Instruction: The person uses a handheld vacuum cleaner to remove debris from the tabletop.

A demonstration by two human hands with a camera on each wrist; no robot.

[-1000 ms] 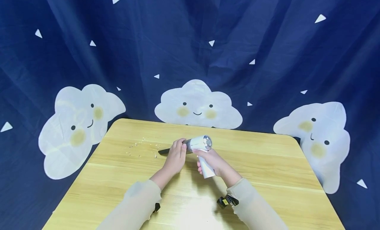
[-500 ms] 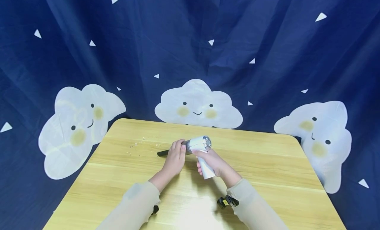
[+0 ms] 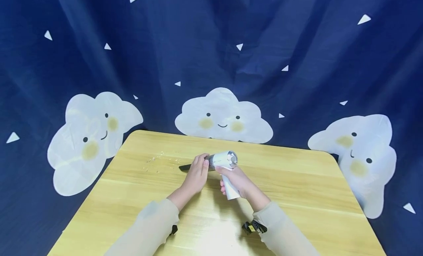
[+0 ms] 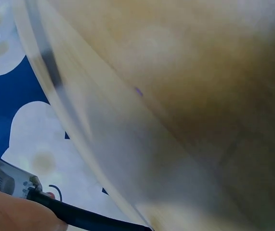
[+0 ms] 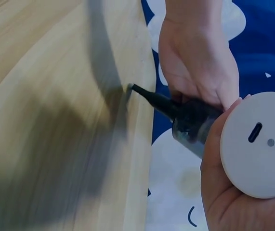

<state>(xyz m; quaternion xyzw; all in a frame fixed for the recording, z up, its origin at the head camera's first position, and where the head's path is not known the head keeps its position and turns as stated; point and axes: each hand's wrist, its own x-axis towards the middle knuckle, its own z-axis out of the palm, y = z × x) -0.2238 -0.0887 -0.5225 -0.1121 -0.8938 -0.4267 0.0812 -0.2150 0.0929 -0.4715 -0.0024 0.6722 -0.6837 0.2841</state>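
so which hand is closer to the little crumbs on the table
Left. The left hand grips the vacuum's dark front, just right of the crumbs, with the black nozzle pointing toward them. The right hand holds the white handle, farther right.

A staged recording corner: a small wooden desk [image 3: 297, 182] stands before a hung navy curtain [image 3: 297, 58] printed with smiling clouds [image 3: 223, 116].

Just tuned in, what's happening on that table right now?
A person is holding a small white handheld vacuum over a wooden table. The right hand grips its handle, while the left hand grips the dark front section where the black nozzle joins. The nozzle points left toward a scatter of small crumbs on the tabletop, short of them.
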